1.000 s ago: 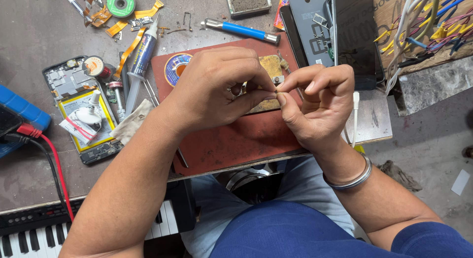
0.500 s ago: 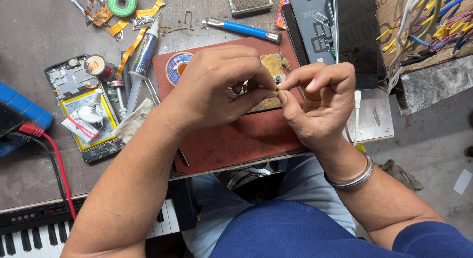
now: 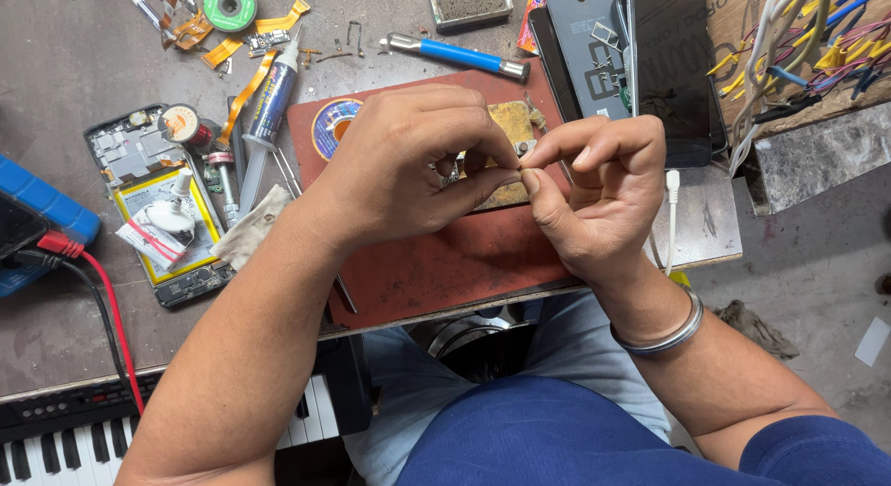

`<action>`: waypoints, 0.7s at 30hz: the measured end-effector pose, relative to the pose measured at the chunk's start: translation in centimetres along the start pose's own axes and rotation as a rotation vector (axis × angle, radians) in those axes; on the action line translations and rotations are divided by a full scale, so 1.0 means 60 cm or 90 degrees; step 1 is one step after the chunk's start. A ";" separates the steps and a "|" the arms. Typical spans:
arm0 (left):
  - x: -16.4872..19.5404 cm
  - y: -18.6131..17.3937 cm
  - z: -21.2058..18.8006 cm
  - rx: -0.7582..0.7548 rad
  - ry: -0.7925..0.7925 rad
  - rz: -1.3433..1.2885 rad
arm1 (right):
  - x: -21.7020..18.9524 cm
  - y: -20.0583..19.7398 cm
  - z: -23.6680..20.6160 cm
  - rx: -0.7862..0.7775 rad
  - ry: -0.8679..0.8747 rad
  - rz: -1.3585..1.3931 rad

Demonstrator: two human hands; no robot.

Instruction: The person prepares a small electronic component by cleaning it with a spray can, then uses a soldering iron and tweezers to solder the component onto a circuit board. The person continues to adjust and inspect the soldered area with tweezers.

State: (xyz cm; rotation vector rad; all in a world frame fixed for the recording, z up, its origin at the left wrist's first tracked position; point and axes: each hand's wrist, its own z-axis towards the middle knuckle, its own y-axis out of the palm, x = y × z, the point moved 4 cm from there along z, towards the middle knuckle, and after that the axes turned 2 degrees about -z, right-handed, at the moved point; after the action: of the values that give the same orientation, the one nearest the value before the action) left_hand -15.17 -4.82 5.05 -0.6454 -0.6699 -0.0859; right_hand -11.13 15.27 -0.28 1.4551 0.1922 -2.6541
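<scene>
Both hands meet over a red-brown work mat [image 3: 445, 263] on the grey tabletop [image 3: 65, 68]. The left hand [image 3: 418, 161] and the right hand [image 3: 599, 194] have thumb and forefinger tips pressed together, pinching a tiny part [image 3: 524, 150] between them; what it is cannot be made out. Under the fingers lies a stained yellow pad [image 3: 510, 124], mostly covered by the left hand.

Left of the mat sit an opened phone [image 3: 158, 207] with a yellow-labelled battery, a grey-blue syringe tube [image 3: 269, 101], a crumpled cloth [image 3: 251, 231] and orange flex strips. A round blue-rimmed spool [image 3: 332, 124] rests on the mat's corner, and a green tape roll [image 3: 229, 5] lies at the top. A blue-handled tool [image 3: 455, 54] lies above the mat, with dark phone panels [image 3: 668, 68] and coloured wires [image 3: 807, 50] to the right. A red lead [image 3: 107, 300] runs toward keyboard keys [image 3: 56, 440].

Compared with half a second ago, the hands keep the same pinch and place; nothing on the tabletop has shifted.
</scene>
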 end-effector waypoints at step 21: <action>0.002 -0.011 0.001 0.007 -0.025 0.089 | 0.006 0.004 0.007 0.020 0.068 0.001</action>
State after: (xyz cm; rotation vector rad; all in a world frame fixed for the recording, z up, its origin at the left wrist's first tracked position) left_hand -15.28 -5.32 5.54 -0.6830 -0.6615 0.0603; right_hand -11.63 14.93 -0.38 1.6083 0.1581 -2.5909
